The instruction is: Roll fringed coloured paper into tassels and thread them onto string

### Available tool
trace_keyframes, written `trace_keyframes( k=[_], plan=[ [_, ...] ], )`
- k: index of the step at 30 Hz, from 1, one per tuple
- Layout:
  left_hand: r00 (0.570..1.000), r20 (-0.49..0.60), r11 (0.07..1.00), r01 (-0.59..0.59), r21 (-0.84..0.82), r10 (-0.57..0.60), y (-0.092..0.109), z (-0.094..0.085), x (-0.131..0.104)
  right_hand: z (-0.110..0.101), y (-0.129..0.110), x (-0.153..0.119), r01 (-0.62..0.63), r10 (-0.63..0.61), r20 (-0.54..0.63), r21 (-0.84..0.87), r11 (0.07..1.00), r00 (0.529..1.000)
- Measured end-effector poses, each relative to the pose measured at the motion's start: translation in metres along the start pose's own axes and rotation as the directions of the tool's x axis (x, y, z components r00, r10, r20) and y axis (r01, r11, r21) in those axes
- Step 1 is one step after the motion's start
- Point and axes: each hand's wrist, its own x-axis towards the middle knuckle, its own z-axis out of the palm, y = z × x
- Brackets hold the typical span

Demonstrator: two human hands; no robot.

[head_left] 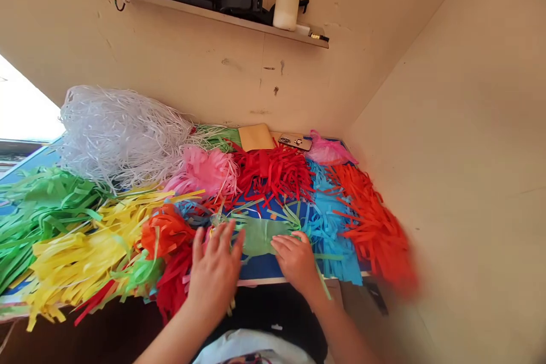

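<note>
A light green fringed tissue paper sheet (259, 237) lies flat on the blue tabletop before me, its cut strips trailing at both sides. My left hand (216, 266) is at its left edge, palm down with fingers spread and nothing held. On the right side of the sheet rests my right hand (296, 259), fingers stretched out over the paper; its thumb is partly hidden. Close to my left hand sit a bunched orange fringe (164, 230) and a dark red fringe (174, 281). Blue fringed paper (335, 233) lies right of my right hand.
Yellow (81, 247) and green fringes (46, 199) cover the left side, below a white shredded heap (123, 131). Pink (207, 173) and red fringes (277, 173) lie behind. A phone (295, 141) sits near the wall. Red-orange fringe (375, 222) hangs over the right edge. A shelf (205, 11) is above.
</note>
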Motion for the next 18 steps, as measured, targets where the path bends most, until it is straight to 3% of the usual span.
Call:
trace_keyframes(
  k=[3,5,7,11,14,18],
  plan=[
    [0.972,0.106,0.971,-0.193,-0.141,0.208,0.018,0.003,0.007,-0.007,-0.001,0.0,0.032,-0.032,0.039,0.008,0.999,0.999],
    [0.948,0.219,0.961,-0.187,-0.206,0.231,0.018,0.01,0.018,-0.011,0.002,-0.001,0.035,-0.037,0.07,0.025,0.999,0.997],
    [0.937,0.288,0.959,-0.127,-0.255,0.2,0.008,0.017,0.029,-0.015,0.007,0.0,-0.006,0.001,0.104,0.052,0.999,0.995],
    [0.941,0.317,0.951,-0.015,-0.31,0.118,-0.017,0.021,0.042,-0.018,0.017,0.009,-0.223,0.21,0.177,0.059,0.973,0.962],
    [0.948,0.32,0.971,0.077,-0.224,-0.002,-0.019,0.022,0.047,-0.011,0.019,0.021,-0.321,0.318,0.155,0.0,0.947,0.935],
    [0.94,0.311,0.976,0.184,-0.118,-0.14,-0.012,0.029,0.052,-0.001,0.02,0.034,-0.365,0.368,0.144,-0.046,0.93,0.919]
  ],
)
